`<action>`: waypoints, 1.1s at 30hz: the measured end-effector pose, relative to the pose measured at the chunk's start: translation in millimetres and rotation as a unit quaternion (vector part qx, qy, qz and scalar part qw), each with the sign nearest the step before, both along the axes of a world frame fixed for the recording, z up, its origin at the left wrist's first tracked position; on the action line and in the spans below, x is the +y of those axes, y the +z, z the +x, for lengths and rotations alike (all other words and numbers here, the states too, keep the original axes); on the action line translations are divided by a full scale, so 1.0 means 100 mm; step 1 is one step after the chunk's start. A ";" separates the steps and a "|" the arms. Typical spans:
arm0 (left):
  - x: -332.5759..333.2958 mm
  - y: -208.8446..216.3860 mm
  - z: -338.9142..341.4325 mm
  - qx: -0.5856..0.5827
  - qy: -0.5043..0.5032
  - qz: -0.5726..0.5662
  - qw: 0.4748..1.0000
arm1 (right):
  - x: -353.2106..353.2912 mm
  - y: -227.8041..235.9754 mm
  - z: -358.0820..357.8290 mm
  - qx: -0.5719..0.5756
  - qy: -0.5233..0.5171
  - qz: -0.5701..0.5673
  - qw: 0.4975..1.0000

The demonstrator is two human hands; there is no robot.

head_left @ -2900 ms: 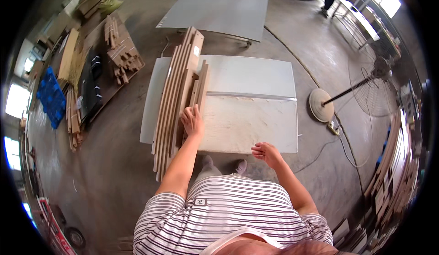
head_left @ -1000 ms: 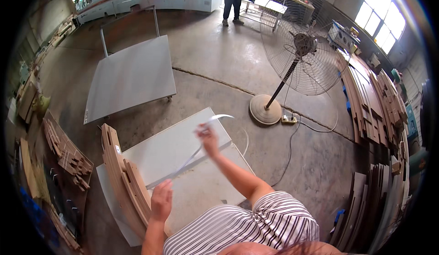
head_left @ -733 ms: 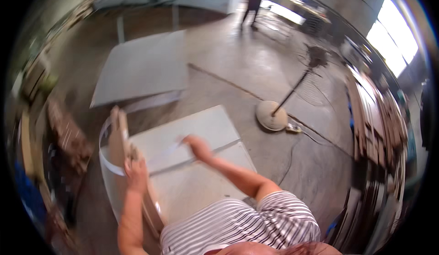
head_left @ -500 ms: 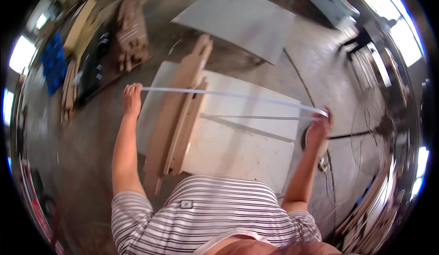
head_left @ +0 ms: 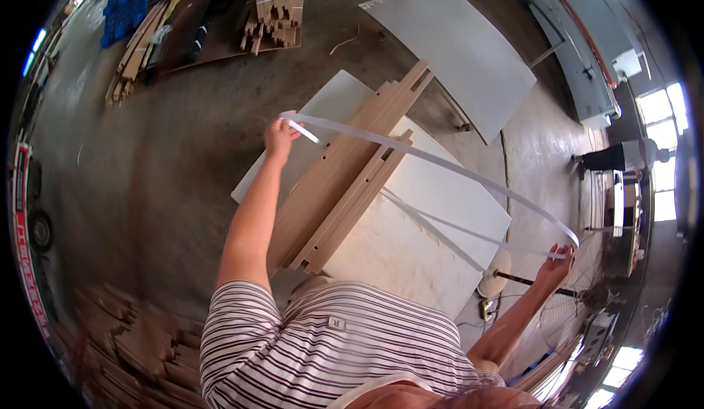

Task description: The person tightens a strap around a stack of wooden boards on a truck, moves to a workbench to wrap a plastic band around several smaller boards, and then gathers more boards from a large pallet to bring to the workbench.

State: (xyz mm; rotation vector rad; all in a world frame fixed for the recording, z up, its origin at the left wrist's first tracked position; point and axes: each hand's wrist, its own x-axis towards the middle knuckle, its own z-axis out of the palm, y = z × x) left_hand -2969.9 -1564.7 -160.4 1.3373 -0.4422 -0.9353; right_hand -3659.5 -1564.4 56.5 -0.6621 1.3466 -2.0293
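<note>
A long white plastic strap (head_left: 455,166) spans in a bowed arc between my hands, above a stack of brown slotted wooden boards (head_left: 345,167). My left hand (head_left: 279,139) is closed on its left end, and a short length runs from there down toward the boards. Out at the right, my right hand (head_left: 556,266) pinches the other end, where the strap bends back on itself. A lower run leads from there back to the boards. Whether the strap passes under them is hidden. The boards lie slantwise on a pale panel (head_left: 389,236).
Another grey panel (head_left: 455,49) stands beyond the boards. A round-based fan (head_left: 495,277) is at the right, beside my right forearm. Wood bundles (head_left: 275,13) lie at the far left, more boards (head_left: 139,336) at the lower left. Another person (head_left: 623,157) stands far right.
My view has turned, so the boards now slant more toward the right. The strap has gone from nearly straight to a slack arc, with both hands still holding it.
</note>
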 end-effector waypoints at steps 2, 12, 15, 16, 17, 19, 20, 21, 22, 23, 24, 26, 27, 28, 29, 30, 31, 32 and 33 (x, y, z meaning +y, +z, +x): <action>-0.07 -0.08 -0.08 -0.142 0.046 0.022 0.989 | -0.01 -0.03 -0.03 0.005 0.033 0.000 0.999; -0.12 -0.49 -0.51 -0.500 -0.170 0.124 0.840 | 0.22 0.00 0.22 0.040 0.021 0.053 0.998; -0.18 -0.76 -0.39 -0.415 -0.079 0.108 0.900 | 0.16 -0.05 0.31 0.056 0.042 0.039 0.997; -0.20 -0.68 -0.35 -0.425 -0.064 0.121 0.895 | 0.19 -0.07 0.37 0.066 0.028 0.037 0.997; -0.23 -0.60 -0.29 -0.464 -0.038 0.107 0.878 | 0.21 -0.11 0.25 0.052 0.038 0.030 0.997; -0.23 -0.37 -0.15 -0.541 0.021 0.085 0.836 | 0.27 -0.09 0.33 0.057 0.025 0.030 0.998; -0.22 -0.37 -0.14 -0.534 -0.005 0.086 0.841 | 0.28 -0.08 0.40 0.059 0.022 0.030 0.998; -0.21 -0.35 -0.14 -0.526 -0.032 0.087 0.845 | 0.28 -0.07 0.44 0.053 0.017 0.029 0.998; -0.21 -0.34 -0.15 -0.518 -0.059 0.087 0.849 | 0.28 -0.06 0.49 0.046 0.011 0.028 0.998; -0.21 -0.32 -0.19 -0.493 -0.093 0.102 0.859 | 0.29 -0.07 0.53 0.039 0.004 0.027 0.999; -0.25 -0.34 -0.25 -0.465 -0.117 0.111 0.871 | 0.34 -0.09 0.53 0.047 0.011 0.035 0.998; -0.28 -0.47 -0.36 -0.408 -0.164 0.123 0.890 | 0.40 -0.10 0.52 0.063 0.023 0.044 0.997; -0.29 -0.82 -0.33 -0.393 -0.122 0.100 0.906 | 0.36 -0.18 0.47 0.075 0.049 0.052 0.995; -0.36 -0.66 -0.49 -0.422 -0.161 0.138 0.881 | 0.46 -0.26 0.29 0.093 0.037 0.068 0.993; -0.35 -0.40 -0.66 -0.384 -0.208 0.163 0.885 | 0.58 -0.17 0.51 0.077 0.027 0.045 0.996; -0.32 -0.58 -0.55 -0.467 -0.199 0.118 0.853 | 0.52 -0.19 0.49 0.098 0.012 0.055 0.994; -0.32 -0.77 -0.39 -0.477 -0.228 0.138 0.837 | 0.44 -0.20 0.52 0.086 0.031 0.053 0.994; -0.29 -0.71 -0.39 -0.399 -0.225 0.116 0.881 | 0.44 -0.19 0.60 0.134 0.060 0.024 0.989; -0.24 -1.06 -0.06 -0.410 -0.205 0.094 0.884 | 0.30 -0.14 0.82 0.059 0.057 0.021 0.996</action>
